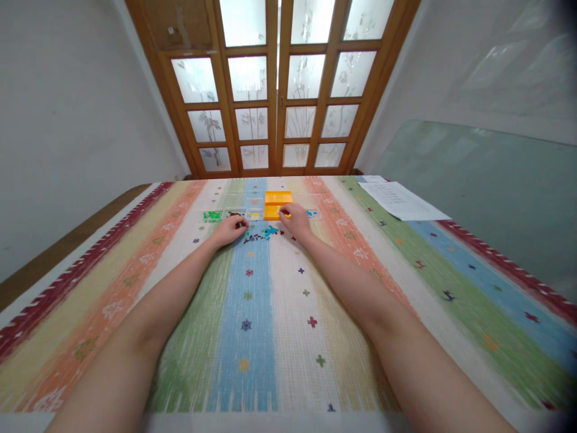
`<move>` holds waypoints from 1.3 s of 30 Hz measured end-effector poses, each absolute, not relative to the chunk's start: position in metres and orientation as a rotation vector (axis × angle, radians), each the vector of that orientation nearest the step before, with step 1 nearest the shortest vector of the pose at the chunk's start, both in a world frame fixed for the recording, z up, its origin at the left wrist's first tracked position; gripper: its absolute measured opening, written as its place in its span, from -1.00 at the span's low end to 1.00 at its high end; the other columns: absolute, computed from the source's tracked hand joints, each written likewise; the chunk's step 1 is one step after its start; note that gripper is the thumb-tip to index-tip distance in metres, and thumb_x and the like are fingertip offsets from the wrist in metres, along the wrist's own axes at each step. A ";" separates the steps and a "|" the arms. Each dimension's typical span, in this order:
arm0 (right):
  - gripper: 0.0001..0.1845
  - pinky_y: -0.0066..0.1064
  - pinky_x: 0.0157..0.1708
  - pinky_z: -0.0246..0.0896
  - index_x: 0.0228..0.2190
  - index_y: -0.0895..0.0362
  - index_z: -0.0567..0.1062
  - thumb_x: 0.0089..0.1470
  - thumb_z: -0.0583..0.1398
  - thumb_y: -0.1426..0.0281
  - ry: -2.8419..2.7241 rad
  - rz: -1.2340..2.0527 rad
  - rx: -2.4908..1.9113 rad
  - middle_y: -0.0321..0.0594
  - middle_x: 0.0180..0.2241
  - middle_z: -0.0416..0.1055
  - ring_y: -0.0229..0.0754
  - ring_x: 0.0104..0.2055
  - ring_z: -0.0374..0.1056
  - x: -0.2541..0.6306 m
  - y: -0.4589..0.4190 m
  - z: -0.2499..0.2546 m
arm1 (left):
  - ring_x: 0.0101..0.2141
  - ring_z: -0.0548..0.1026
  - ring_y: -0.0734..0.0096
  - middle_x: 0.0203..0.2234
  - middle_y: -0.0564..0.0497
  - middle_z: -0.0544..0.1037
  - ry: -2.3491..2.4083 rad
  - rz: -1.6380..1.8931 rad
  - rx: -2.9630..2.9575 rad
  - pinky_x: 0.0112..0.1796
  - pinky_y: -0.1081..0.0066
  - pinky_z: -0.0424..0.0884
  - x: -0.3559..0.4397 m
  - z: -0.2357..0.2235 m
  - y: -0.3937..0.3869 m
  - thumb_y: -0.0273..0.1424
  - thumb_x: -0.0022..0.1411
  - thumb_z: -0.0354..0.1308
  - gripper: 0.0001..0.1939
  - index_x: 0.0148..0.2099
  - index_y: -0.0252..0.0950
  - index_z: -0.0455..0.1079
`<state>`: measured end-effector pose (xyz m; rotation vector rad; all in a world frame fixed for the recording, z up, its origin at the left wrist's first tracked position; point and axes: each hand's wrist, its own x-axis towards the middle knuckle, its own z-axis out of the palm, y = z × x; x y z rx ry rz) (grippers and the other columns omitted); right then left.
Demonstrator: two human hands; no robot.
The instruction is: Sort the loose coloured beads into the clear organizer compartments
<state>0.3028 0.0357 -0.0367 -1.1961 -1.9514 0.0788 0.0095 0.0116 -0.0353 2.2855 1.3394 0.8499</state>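
Observation:
My right hand is over the right side of an opened orange box, fingers pinched together. Whatever they hold is too small to make out. Just left of the loose pieces, my left hand rests on the cloth with its fingers curled in. Its fingertips are too small to show what is in them. Between the hands lies a scattered pile of tiny blue, green and dark pieces. Clear boxes beside the orange one hold green pieces, dark brown pieces, yellow pieces and blue pieces.
A striped, patterned tablecloth covers the table. Printed paper sheets lie at the back right. Beyond the far edge stand wooden doors with frosted panes. A pale green glass-like panel is at the right.

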 end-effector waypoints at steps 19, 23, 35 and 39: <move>-0.83 -0.22 -0.14 0.12 -0.36 0.10 0.56 0.28 0.20 0.38 -2.032 -0.044 -1.274 -0.09 -0.29 0.52 -0.01 -0.18 0.34 0.301 0.033 -0.042 | -0.21 0.50 0.24 -0.30 -0.04 0.57 1.096 0.686 2.386 -0.09 0.28 0.41 0.006 -0.024 0.009 -0.28 0.16 0.27 -0.86 -0.28 -0.22 0.58; -0.84 -0.23 -0.15 0.12 -0.36 0.10 0.56 0.27 0.21 0.39 -2.064 -0.039 -1.219 -0.12 -0.31 0.51 -0.03 -0.20 0.33 0.298 0.031 -0.042 | -0.33 0.47 0.33 -0.34 0.00 0.56 1.212 0.811 2.226 -0.25 0.36 0.39 0.001 -0.034 0.013 -0.25 0.21 0.23 -0.81 -0.23 -0.24 0.55; -0.85 -0.27 -0.15 0.11 -0.36 0.11 0.58 0.27 0.23 0.40 -2.110 0.006 -1.179 -0.13 -0.30 0.52 -0.06 -0.20 0.33 0.294 0.027 -0.041 | -0.38 0.41 0.38 -0.35 0.03 0.53 1.586 1.396 1.805 -0.29 0.41 0.34 -0.022 -0.040 0.033 -0.34 0.18 0.16 -0.85 -0.20 -0.26 0.44; -0.82 -0.27 -0.15 0.10 -0.36 0.10 0.58 0.29 0.23 0.36 -2.156 0.008 -1.151 -0.13 -0.30 0.51 -0.06 -0.19 0.33 0.291 0.025 -0.043 | -0.31 0.44 0.35 -0.28 0.00 0.53 1.757 1.580 1.645 -0.26 0.42 0.35 -0.037 -0.041 0.038 -0.34 0.22 0.12 -0.83 -0.16 -0.25 0.45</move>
